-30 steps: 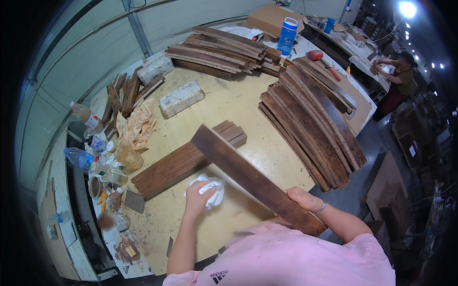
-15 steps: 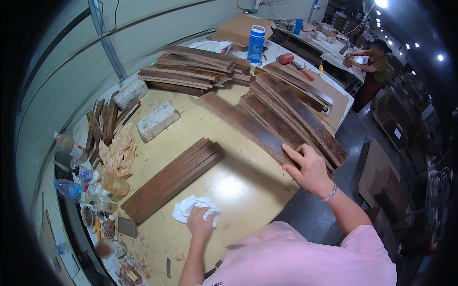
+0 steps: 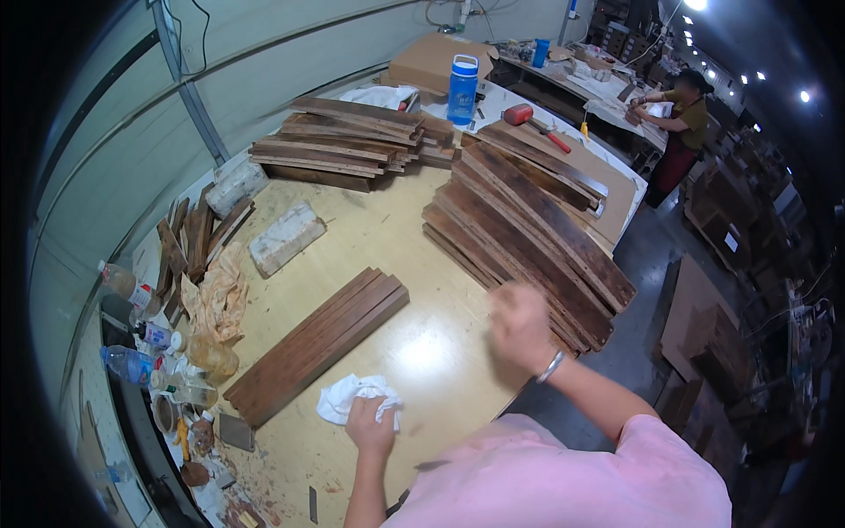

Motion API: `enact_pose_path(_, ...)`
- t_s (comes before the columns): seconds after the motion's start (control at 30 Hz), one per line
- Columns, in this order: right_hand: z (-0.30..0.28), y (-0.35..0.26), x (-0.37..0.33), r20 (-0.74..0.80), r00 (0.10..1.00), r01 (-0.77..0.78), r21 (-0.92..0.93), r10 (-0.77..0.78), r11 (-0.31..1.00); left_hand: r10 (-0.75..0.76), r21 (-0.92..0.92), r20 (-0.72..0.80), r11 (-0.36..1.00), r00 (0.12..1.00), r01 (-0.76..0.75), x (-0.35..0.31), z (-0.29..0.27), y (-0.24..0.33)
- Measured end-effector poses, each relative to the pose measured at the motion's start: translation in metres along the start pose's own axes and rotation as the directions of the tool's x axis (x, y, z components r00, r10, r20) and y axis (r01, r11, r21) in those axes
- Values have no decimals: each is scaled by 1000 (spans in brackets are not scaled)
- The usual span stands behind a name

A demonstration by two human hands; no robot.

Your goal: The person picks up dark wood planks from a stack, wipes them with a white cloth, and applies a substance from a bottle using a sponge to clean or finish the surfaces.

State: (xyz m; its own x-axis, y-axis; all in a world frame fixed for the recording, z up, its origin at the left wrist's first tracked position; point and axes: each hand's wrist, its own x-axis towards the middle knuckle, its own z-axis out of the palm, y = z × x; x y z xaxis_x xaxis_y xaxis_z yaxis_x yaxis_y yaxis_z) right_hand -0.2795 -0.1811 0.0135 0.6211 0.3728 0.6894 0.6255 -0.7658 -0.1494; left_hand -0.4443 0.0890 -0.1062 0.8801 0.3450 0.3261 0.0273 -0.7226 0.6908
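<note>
My left hand [image 3: 371, 426] is closed on a crumpled white cloth [image 3: 350, 398], low over the near part of the table. Just beyond the cloth lies a neat bundle of dark brown wooden strips [image 3: 319, 348], set side by side at a slant. My right hand [image 3: 519, 326], smeared by motion, is beside the near end of the right-hand stack of brown boards [image 3: 528, 233]. No board shows in it, and its fingers are too blurred to read. The boards in that stack lie fanned, one over another.
Another board stack [image 3: 339, 141] lies at the back, near a blue bottle [image 3: 462, 90] and a red-headed mallet [image 3: 519, 114]. A whitish block [image 3: 287, 238], an orange-tan rag [image 3: 218, 290] and several plastic bottles [image 3: 128, 363] line the left. A person [image 3: 687, 114] works at a far bench.
The board under my right hand was let go and now lies with the right-hand stack. My right hand came back left and nearer. My left hand stays on the cloth.
</note>
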Motion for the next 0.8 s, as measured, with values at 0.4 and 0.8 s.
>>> enact_pose_path(0.4,57,-80,-100,568,775,-23,463,-277,886,112,58,-83,993,990,-107,-3,13,-5)
enact_pose_path(0.8,76,-72,-129,390,882,-9,574,-264,819,66,61,-45,996,997,-63,-1,11,10)
